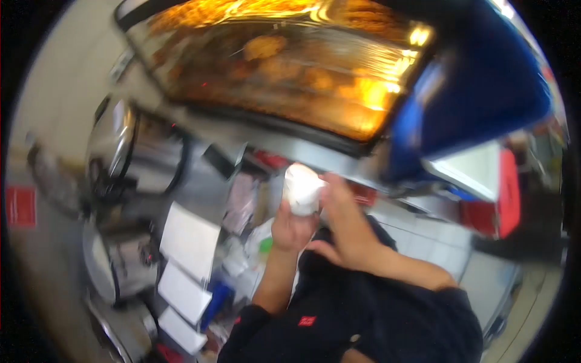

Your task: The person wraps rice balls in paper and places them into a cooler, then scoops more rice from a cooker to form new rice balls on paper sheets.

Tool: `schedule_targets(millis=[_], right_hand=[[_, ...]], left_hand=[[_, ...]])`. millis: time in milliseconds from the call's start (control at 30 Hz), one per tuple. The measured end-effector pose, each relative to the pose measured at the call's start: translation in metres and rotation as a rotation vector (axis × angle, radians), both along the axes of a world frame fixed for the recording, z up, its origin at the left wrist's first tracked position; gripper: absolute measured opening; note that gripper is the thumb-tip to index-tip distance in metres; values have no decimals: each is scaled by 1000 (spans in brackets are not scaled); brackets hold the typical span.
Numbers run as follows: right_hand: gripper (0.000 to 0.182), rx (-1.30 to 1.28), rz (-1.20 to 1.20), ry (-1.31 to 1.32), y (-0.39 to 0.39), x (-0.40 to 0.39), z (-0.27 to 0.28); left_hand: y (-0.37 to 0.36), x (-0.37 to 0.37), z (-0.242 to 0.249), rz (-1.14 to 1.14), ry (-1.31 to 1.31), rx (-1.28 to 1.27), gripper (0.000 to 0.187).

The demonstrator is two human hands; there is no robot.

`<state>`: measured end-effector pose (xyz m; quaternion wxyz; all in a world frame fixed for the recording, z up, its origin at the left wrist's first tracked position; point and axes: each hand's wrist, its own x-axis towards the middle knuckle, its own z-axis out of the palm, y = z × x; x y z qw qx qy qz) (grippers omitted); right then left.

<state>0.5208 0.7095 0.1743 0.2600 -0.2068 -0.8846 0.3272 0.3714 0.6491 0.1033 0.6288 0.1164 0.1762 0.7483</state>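
Note:
A small white bundle (302,189), rounded and paper-like, is held up in front of my body; glare and blur hide what it is. My left hand (293,228) is closed around its lower part from below. Against its right side rest the fingertips of my right hand (345,221), whose fingers are stretched out with the thumb apart. Just left of the bundle lie pinkish packets (241,202) and crumpled clear plastic (237,257), with a small green item (265,245) near my left wrist.
A lit glass display case (272,72) with golden food spans the far side. A blue panel (484,91) juts in at right, above a red-and-white box (508,193). Round steel appliances (115,260) stand at left, beside white sheets (189,239). Pale floor tiles (423,242) show at right.

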Motion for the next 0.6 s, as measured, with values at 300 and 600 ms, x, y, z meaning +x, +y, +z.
schedule_targets(millis=[300,600], right_hand=[[71,-800,-630,779,1,49,-11],[69,-757,-841,958,119,196,47]], left_hand=[[27,90,71,-422,657,169,91],[31,70,33,-716,1168,134,58]])
